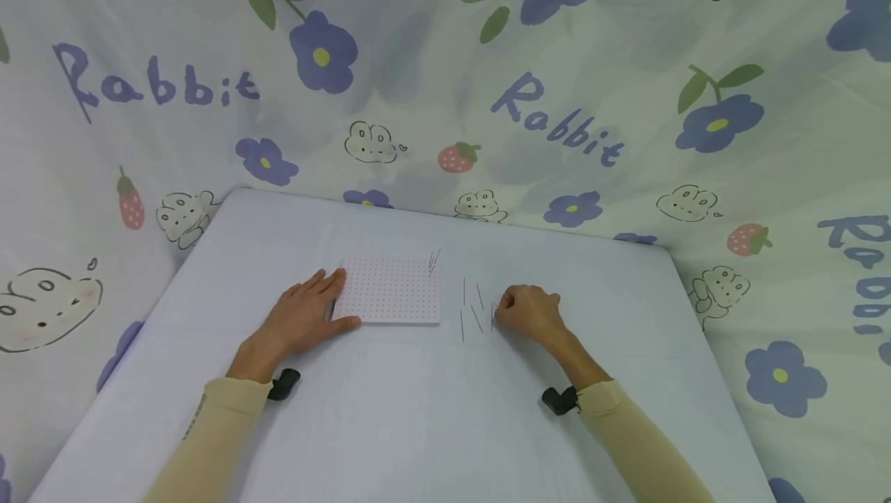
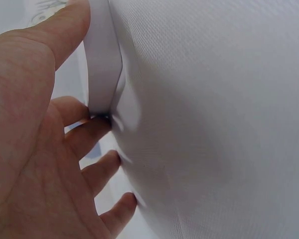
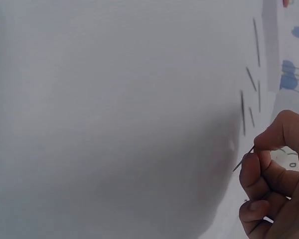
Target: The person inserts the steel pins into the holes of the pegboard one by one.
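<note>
A white pegboard (image 1: 390, 294) with rows of small holes lies on the table. Several thin needles (image 1: 432, 261) stand in its far right corner. My left hand (image 1: 306, 316) rests against the board's left side, fingers spread along that edge and thumb at the near left corner. In the left wrist view, that hand's thumb and fingertips touch the board's edge (image 2: 103, 59). Right of the board, my right hand (image 1: 532, 311) pinches a thin dark needle (image 3: 243, 159) between thumb and forefinger. Beside it, several loose needles (image 1: 476, 319) lie on the cloth.
A white cloth covers the table (image 1: 418, 426). Behind it and at both sides hangs a curtain (image 1: 431, 70) printed with flowers and rabbits. Small black devices (image 1: 559, 401) sit at both wrists.
</note>
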Action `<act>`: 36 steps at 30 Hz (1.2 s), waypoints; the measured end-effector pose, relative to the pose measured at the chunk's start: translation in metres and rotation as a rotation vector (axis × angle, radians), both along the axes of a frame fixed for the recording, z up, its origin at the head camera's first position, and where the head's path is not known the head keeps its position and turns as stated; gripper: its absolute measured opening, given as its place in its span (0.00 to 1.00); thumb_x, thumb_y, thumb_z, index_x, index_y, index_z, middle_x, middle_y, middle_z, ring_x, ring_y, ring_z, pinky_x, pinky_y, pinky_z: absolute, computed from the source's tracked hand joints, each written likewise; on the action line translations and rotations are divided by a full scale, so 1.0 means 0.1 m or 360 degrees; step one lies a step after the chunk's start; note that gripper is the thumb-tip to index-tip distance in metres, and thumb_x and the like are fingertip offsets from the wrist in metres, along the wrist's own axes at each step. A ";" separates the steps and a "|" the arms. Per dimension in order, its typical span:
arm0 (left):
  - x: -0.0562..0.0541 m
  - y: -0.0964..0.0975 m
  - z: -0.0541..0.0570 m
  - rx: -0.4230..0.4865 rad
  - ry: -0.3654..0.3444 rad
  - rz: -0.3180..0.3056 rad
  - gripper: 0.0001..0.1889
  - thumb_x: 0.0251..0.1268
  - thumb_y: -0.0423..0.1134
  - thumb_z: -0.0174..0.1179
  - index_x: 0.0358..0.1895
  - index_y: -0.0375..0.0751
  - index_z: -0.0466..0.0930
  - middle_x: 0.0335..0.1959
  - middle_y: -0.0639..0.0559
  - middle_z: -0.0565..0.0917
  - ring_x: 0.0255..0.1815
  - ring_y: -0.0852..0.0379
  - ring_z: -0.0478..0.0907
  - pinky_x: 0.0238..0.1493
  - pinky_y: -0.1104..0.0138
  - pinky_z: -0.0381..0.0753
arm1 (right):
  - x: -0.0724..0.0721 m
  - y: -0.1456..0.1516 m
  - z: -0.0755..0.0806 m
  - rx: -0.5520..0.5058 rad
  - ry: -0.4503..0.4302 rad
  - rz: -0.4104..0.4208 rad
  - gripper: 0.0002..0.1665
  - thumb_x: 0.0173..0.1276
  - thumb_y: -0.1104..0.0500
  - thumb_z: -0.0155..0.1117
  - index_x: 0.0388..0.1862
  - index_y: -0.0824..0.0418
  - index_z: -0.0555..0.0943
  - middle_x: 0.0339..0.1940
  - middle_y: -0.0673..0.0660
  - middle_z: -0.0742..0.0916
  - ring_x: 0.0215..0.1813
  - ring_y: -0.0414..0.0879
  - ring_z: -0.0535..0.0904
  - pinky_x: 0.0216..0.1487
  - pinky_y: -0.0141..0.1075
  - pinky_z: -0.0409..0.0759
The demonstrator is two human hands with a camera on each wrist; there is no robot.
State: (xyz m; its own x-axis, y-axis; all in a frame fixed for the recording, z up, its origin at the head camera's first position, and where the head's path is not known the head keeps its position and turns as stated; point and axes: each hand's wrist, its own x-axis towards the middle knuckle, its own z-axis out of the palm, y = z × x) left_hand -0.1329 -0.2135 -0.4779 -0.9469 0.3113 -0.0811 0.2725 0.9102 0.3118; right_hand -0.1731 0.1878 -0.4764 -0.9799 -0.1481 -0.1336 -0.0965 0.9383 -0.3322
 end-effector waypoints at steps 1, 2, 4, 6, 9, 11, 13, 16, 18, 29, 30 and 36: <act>0.00 0.00 0.00 0.0000 0.0000 0.0001 0.50 0.66 0.64 0.61 0.78 0.30 0.55 0.79 0.37 0.58 0.79 0.32 0.52 0.73 0.35 0.54 | -0.01 0.00 0.02 -0.0020 0.0011 0.0004 0.08 0.62 0.53 0.67 0.25 0.51 0.82 0.22 0.45 0.82 0.29 0.44 0.75 0.40 0.48 0.64; 0.00 0.00 0.00 0.0002 -0.0001 0.0001 0.50 0.66 0.64 0.60 0.78 0.30 0.55 0.79 0.37 0.58 0.79 0.32 0.52 0.73 0.35 0.54 | -0.02 0.00 0.04 -0.0045 0.0020 0.0008 0.08 0.62 0.53 0.67 0.25 0.51 0.82 0.22 0.45 0.82 0.29 0.44 0.76 0.40 0.48 0.64; 0.01 0.00 0.00 0.0008 -0.0012 0.0002 0.50 0.66 0.63 0.60 0.78 0.30 0.54 0.79 0.36 0.58 0.79 0.32 0.52 0.73 0.35 0.54 | -0.04 -0.01 0.09 -0.0094 0.0056 0.0032 0.07 0.62 0.52 0.67 0.27 0.52 0.83 0.22 0.45 0.83 0.29 0.43 0.76 0.40 0.47 0.63; 0.01 0.01 0.00 0.0016 -0.0021 0.0003 0.50 0.66 0.64 0.60 0.78 0.30 0.54 0.79 0.36 0.58 0.79 0.32 0.51 0.73 0.35 0.54 | -0.06 -0.02 0.15 -0.0135 0.0100 0.0061 0.05 0.61 0.53 0.66 0.28 0.52 0.83 0.24 0.44 0.83 0.30 0.43 0.76 0.39 0.46 0.63; 0.02 0.01 0.00 0.0022 -0.0026 0.0005 0.50 0.67 0.63 0.61 0.78 0.30 0.54 0.79 0.36 0.57 0.79 0.32 0.51 0.73 0.35 0.53 | -0.08 -0.05 0.26 -0.0224 0.0161 0.0096 0.05 0.61 0.53 0.65 0.31 0.52 0.84 0.25 0.44 0.84 0.31 0.43 0.77 0.40 0.47 0.65; 0.02 0.01 0.00 0.0022 -0.0020 0.0006 0.50 0.66 0.63 0.61 0.78 0.30 0.54 0.79 0.36 0.58 0.79 0.32 0.51 0.73 0.35 0.54 | -0.10 -0.07 0.34 -0.0292 0.0201 0.0107 0.05 0.60 0.53 0.64 0.31 0.52 0.84 0.26 0.44 0.84 0.32 0.44 0.77 0.43 0.49 0.66; 0.02 0.01 0.00 0.0020 -0.0013 0.0005 0.49 0.66 0.63 0.61 0.78 0.30 0.55 0.79 0.36 0.58 0.79 0.32 0.52 0.73 0.35 0.54 | -0.12 -0.09 0.42 -0.0375 0.0247 0.0126 0.05 0.60 0.53 0.64 0.32 0.52 0.83 0.28 0.45 0.84 0.33 0.45 0.77 0.47 0.53 0.67; 0.02 0.01 0.01 0.0014 -0.0009 0.0001 0.49 0.66 0.63 0.61 0.78 0.30 0.55 0.79 0.36 0.58 0.79 0.32 0.52 0.73 0.35 0.54 | -0.15 -0.13 0.55 -0.0497 0.0331 0.0148 0.05 0.61 0.54 0.63 0.33 0.52 0.83 0.29 0.46 0.85 0.37 0.47 0.78 0.54 0.58 0.67; 0.01 0.01 0.01 0.0010 -0.0007 0.0003 0.50 0.66 0.63 0.61 0.78 0.30 0.55 0.79 0.36 0.58 0.79 0.32 0.52 0.73 0.35 0.54 | -0.16 -0.16 0.64 -0.0585 0.0384 0.0164 0.05 0.61 0.54 0.62 0.33 0.52 0.82 0.30 0.47 0.85 0.39 0.50 0.79 0.57 0.58 0.68; 0.00 0.00 0.00 0.0015 0.0005 -0.0007 0.50 0.66 0.63 0.60 0.78 0.30 0.55 0.79 0.36 0.58 0.79 0.32 0.52 0.72 0.35 0.55 | -0.28 -0.44 0.86 -0.0897 0.0539 0.0221 0.04 0.59 0.58 0.63 0.34 0.53 0.79 0.35 0.49 0.86 0.42 0.44 0.82 0.52 0.43 0.80; 0.00 0.00 0.00 0.0016 0.0006 -0.0010 0.50 0.67 0.64 0.60 0.78 0.30 0.55 0.79 0.36 0.58 0.79 0.32 0.52 0.72 0.35 0.55 | -0.29 -0.46 0.85 -0.0904 0.0550 0.0227 0.04 0.59 0.59 0.63 0.34 0.52 0.78 0.35 0.48 0.86 0.41 0.44 0.81 0.51 0.41 0.80; -0.01 0.00 0.00 0.0015 0.0002 -0.0013 0.49 0.66 0.63 0.61 0.77 0.30 0.56 0.79 0.37 0.59 0.79 0.32 0.53 0.72 0.35 0.55 | -0.35 -0.56 0.80 -0.0962 0.0566 0.0261 0.05 0.59 0.59 0.63 0.34 0.51 0.79 0.35 0.47 0.85 0.40 0.44 0.78 0.46 0.41 0.78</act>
